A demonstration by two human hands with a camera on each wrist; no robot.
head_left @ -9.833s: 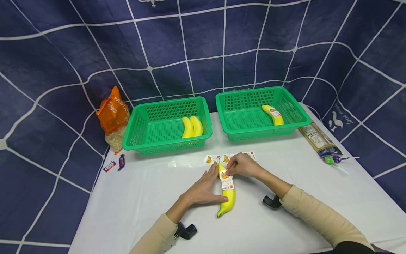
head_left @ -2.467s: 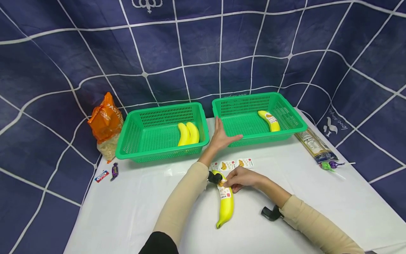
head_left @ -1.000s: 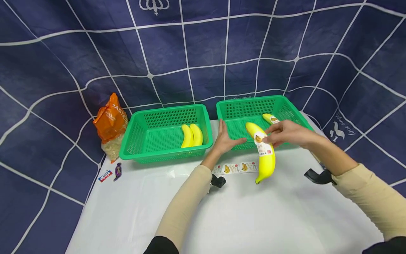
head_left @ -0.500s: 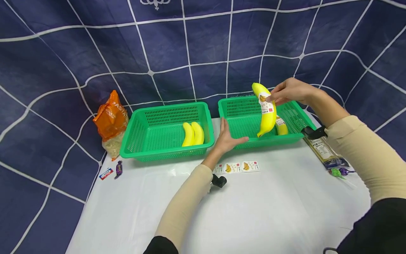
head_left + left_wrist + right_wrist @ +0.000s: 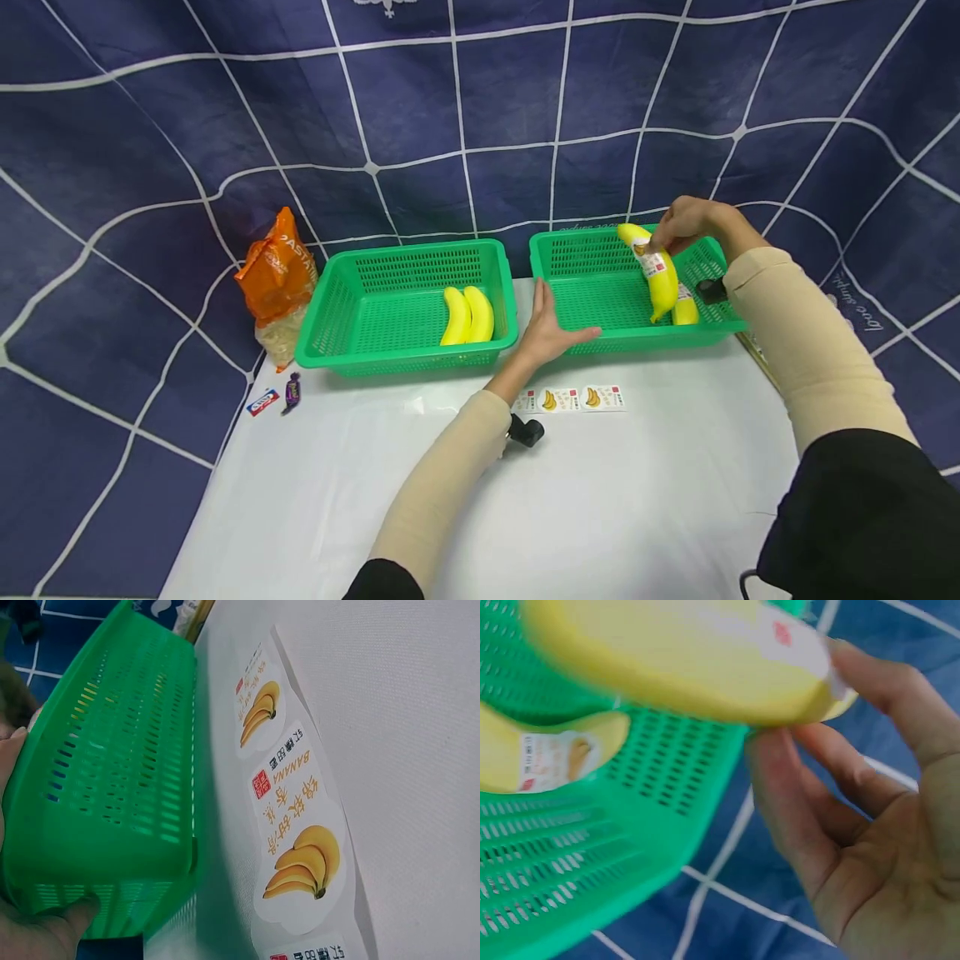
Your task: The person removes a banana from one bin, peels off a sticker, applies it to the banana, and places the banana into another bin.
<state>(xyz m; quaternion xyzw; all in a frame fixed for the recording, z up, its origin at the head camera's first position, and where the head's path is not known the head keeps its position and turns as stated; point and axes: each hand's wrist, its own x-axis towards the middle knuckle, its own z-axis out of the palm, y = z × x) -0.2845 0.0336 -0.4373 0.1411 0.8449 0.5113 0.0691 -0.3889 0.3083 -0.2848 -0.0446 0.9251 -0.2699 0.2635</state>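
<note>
My right hand (image 5: 688, 223) holds a yellow banana (image 5: 662, 287) with a white label, low over the right green basket (image 5: 645, 338). In the right wrist view, the thumb and fingers pinch one end of this banana (image 5: 660, 660), well above a second labelled banana (image 5: 562, 761) lying in the basket. That lying banana (image 5: 686, 312) is partly covered by the held one in the head view. My left hand (image 5: 547, 337) rests at the basket's front left corner, fingers straight along the side and thumb (image 5: 81, 913) stretched across the front.
Two unlabelled bananas (image 5: 478, 315) lie in the left green basket (image 5: 405, 365). A strip of banana labels (image 5: 570, 400) is on the white table (image 5: 600, 500) before the right basket. At left are an orange pasta bag (image 5: 277, 271) and two small candies (image 5: 292, 392).
The right hand lifted the labelled banana off the table, carried it up and right over the right basket, then lowered it. Earlier, the left hand left the banana for the basket corner, staying there since.
</note>
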